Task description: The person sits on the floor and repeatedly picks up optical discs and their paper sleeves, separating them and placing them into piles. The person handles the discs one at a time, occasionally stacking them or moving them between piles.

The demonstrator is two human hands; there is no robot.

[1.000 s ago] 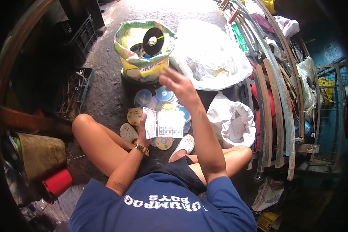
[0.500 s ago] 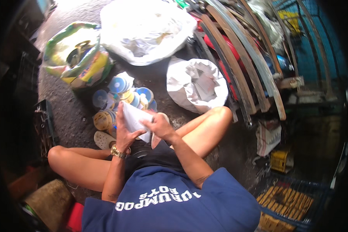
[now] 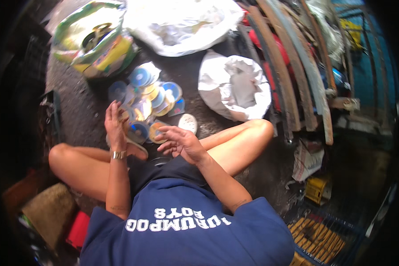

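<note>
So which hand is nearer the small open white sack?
The right hand: it is lower-left of the white sack, not touching it. The left hand is farther left, by the discs.

From my remote seat, I take this for a scrap workshop. I go by the grimy floor (image 3: 77,108), open white sack (image 3: 213,84), scattered discs (image 3: 157,95) and long, worn bars (image 3: 303,57).

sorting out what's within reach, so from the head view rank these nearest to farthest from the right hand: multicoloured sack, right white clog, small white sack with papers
From the right hand:
1. Right white clog: just ahead, slightly right.
2. Small white sack: ahead and to the right.
3. Multicoloured sack: farther ahead, to the left.
</note>
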